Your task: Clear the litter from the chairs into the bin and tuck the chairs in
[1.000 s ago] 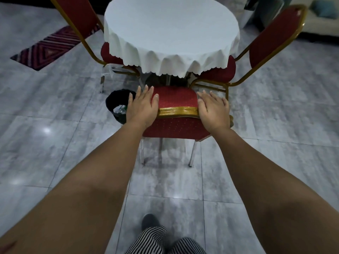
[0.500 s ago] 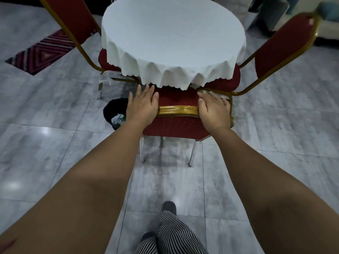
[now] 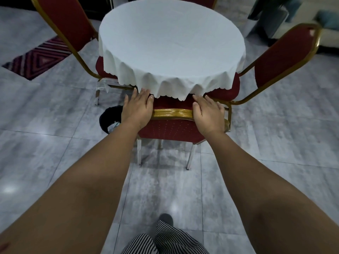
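Observation:
A red chair with a gold frame stands in front of me, its seat almost wholly under the white tablecloth of the round table. My left hand lies flat with straight fingers on the left end of the backrest's top rail. My right hand rests the same way on the right end. A black bin with clear plastic litter inside sits on the floor just left of this chair, partly hidden by my left forearm.
Two more red chairs are tucked at the table, one at the left and one at the right; a fourth backrest shows behind the table. A patterned rug lies far left. Grey tiled floor surrounds everything.
The chair has slid forward under the table with both hands on its backrest; much less of the seat shows now. I have stepped closer.

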A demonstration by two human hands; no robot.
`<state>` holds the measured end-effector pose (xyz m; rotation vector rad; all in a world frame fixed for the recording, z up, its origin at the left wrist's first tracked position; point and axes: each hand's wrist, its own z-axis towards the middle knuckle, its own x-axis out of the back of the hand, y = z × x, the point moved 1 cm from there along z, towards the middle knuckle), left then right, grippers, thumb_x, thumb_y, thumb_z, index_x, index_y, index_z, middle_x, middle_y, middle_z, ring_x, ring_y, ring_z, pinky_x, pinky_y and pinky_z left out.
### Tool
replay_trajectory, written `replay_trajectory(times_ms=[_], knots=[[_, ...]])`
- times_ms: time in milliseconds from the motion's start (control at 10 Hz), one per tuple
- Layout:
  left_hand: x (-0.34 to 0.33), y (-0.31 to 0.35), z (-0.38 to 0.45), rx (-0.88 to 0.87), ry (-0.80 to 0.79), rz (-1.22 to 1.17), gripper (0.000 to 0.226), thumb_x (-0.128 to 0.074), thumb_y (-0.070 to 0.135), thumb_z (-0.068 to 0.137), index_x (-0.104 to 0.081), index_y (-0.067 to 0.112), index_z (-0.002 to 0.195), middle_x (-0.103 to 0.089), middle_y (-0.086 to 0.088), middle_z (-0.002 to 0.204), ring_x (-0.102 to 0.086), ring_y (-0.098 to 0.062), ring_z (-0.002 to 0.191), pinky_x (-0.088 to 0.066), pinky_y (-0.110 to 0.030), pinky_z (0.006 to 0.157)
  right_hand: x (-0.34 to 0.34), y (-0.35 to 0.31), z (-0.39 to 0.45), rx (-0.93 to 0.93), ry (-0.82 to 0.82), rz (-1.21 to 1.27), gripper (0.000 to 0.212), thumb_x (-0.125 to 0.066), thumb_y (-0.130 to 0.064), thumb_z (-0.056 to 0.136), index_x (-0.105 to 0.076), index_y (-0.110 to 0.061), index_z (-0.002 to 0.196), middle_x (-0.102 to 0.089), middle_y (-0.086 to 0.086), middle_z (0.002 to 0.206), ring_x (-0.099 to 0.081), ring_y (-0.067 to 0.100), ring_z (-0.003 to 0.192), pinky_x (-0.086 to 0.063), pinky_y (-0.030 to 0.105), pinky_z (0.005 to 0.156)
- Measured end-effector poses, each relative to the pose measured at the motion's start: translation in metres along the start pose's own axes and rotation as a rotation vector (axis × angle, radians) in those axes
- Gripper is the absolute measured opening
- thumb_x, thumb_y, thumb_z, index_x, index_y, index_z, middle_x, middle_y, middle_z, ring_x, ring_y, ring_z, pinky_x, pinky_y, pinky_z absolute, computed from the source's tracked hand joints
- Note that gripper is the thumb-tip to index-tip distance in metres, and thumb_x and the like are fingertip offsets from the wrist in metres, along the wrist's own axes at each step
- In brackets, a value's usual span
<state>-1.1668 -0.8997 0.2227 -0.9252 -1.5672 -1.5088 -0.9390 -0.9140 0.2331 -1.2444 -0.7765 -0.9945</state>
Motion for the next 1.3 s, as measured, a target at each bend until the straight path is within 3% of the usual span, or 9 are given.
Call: replay_trajectory(times_ms=[900,1000,1300], knots=[[0.008,-0.008,0.031,0.03,-0.054,0.126,0.059,-0.011,0.041,0.101,-0.019,0.021,0.155,-0.015,-0.002,0.164,-0.001,-0.021,0.152,-0.001,-0.048,0.122,-0.006,-0.012,0.025,0.0,-0.039,-0.082,0.06,-0.018,-0.044,0.095,-0.042,-0.027,0.147,-0.039,-0.003,0.155,-0.024,0.013,0.148,-0.007,0.042,0.121],[0.014,-0.003,0.025,0.058,-0.08,0.163,0.062,-0.008,0.046,0.101,-0.013,0.018,0.156,-0.008,-0.003,0.165,0.003,-0.02,0.152,0.002,-0.045,0.122,-0.002,-0.013,0.022,-0.041,-0.099,-0.096,0.062,-0.018,-0.046,0.097,-0.035,-0.023,0.151,-0.031,-0.001,0.159,-0.018,0.014,0.15,-0.005,0.043,0.122],[0.062,0.025,0.024,-0.073,-0.041,0.25,0.066,-0.003,0.051,0.101,0.001,0.017,0.157,0.009,-0.003,0.164,0.015,-0.019,0.15,0.012,-0.042,0.121,0.038,-0.037,0.021,-0.036,-0.115,-0.062,0.067,-0.018,-0.055,0.1,-0.019,-0.018,0.156,-0.014,0.002,0.164,-0.008,0.017,0.152,-0.005,0.041,0.123]])
